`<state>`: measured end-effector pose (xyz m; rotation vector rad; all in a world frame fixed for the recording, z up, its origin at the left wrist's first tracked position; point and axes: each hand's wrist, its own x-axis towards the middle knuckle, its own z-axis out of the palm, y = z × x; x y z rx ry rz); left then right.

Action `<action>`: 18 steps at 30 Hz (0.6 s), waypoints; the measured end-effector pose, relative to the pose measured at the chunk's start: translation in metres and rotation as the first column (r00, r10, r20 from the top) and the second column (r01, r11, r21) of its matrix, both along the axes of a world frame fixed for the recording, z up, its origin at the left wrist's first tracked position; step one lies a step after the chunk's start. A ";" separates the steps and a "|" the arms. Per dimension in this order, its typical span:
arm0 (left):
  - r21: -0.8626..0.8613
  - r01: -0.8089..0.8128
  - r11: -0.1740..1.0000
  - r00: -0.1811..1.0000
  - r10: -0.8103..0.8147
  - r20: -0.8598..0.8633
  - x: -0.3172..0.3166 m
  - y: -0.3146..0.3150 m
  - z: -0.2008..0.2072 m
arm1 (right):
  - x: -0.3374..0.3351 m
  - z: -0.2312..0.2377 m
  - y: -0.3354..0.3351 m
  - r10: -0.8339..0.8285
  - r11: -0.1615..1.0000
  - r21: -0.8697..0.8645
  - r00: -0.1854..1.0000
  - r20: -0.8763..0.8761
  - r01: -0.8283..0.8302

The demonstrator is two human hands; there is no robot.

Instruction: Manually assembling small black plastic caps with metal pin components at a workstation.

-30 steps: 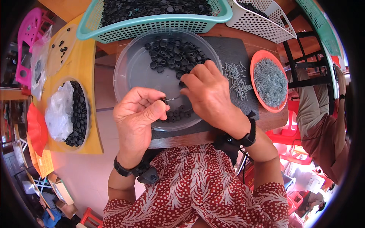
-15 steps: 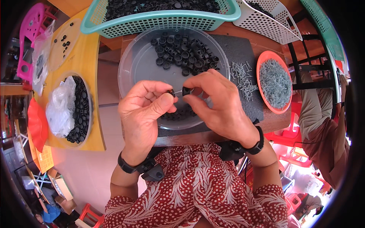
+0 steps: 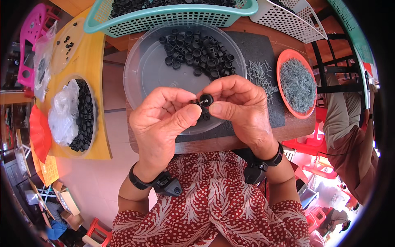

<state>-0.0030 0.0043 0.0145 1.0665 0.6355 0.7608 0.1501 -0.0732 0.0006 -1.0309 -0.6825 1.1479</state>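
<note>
Wooden boards are forming the surface (image 3: 296,129) in the middle of the frame, and a clear round tray (image 3: 144,70) is lying on it with loose black caps (image 3: 197,53) in its upper part. We are bringing our hands together over the tray's lower rim. Our right hand (image 3: 240,107) is pinching a small black cap (image 3: 205,100) between thumb and fingers, and our left hand (image 3: 164,119) is closing on it from the other side. At the right an orange bowl (image 3: 284,61) is holding grey screws (image 3: 298,84). A teal basket (image 3: 173,16) is standing at the upper edge.
</note>
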 end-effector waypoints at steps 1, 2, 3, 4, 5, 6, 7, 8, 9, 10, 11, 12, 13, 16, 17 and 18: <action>0.007 0.000 1.000 1.000 0.000 -0.008 0.000 -0.001 0.001 | 0.000 0.000 0.000 -0.006 1.000 0.003 1.000 0.001 0.006; 0.006 -0.001 1.000 1.000 0.001 -0.010 0.000 -0.002 0.000 | -0.001 -0.001 0.000 -0.013 1.000 0.005 1.000 0.003 0.013; 0.026 -0.005 1.000 1.000 0.005 -0.012 0.000 -0.003 0.000 | -0.001 -0.002 0.000 -0.013 1.000 0.004 1.000 0.002 0.013; 0.046 -0.009 0.999 1.000 0.010 -0.013 0.000 -0.004 -0.001 | -0.001 -0.004 -0.001 -0.021 1.000 0.019 1.000 0.009 0.020; 0.044 -0.009 0.999 1.000 0.010 -0.014 0.001 -0.005 -0.001 | -0.001 -0.005 -0.001 -0.028 0.999 0.033 0.999 0.016 0.028; 0.043 -0.019 0.999 1.000 0.019 -0.012 0.001 -0.005 -0.001 | -0.002 -0.005 -0.001 -0.027 0.999 0.032 1.000 0.015 0.027; 0.041 -0.028 0.999 1.000 0.028 -0.009 0.001 -0.006 -0.001 | -0.003 -0.005 -0.001 -0.035 0.998 0.043 0.999 0.028 0.034; 0.040 -0.029 0.999 1.000 0.029 -0.010 0.001 -0.006 -0.001 | -0.003 -0.005 -0.001 -0.043 0.998 0.055 0.998 0.041 0.041; 0.046 -0.029 0.999 1.000 0.029 -0.010 0.001 -0.007 -0.002 | -0.004 -0.005 -0.001 -0.041 0.998 0.053 0.998 0.040 0.039; 0.052 -0.029 0.998 0.999 0.030 -0.011 0.002 -0.007 -0.002 | -0.005 -0.004 -0.001 -0.049 0.998 0.046 0.998 0.049 0.047; 0.050 -0.031 0.998 0.999 0.032 -0.012 0.003 -0.007 -0.002 | -0.005 -0.004 -0.001 -0.056 0.998 0.040 0.997 0.058 0.054; 0.043 -0.050 0.998 0.998 0.052 -0.033 0.005 -0.008 -0.001 | -0.005 -0.004 -0.001 -0.056 0.998 0.038 0.997 0.058 0.053; 0.036 -0.070 0.997 0.996 0.072 -0.055 0.006 -0.008 0.000 | -0.005 -0.004 -0.001 -0.060 0.998 0.040 0.996 0.067 0.058; 0.037 -0.068 0.997 0.995 0.070 -0.077 0.005 -0.008 0.000 | -0.006 -0.005 -0.001 -0.062 0.997 0.043 0.995 0.080 0.059; 0.036 -0.070 0.997 0.994 0.072 -0.078 0.005 -0.008 0.000 | -0.006 -0.005 -0.002 -0.062 0.997 0.046 0.994 0.085 0.058; 0.047 -0.068 0.997 0.995 0.072 -0.076 0.005 -0.008 -0.002 | -0.006 -0.005 -0.002 -0.060 0.997 0.045 0.995 0.085 0.056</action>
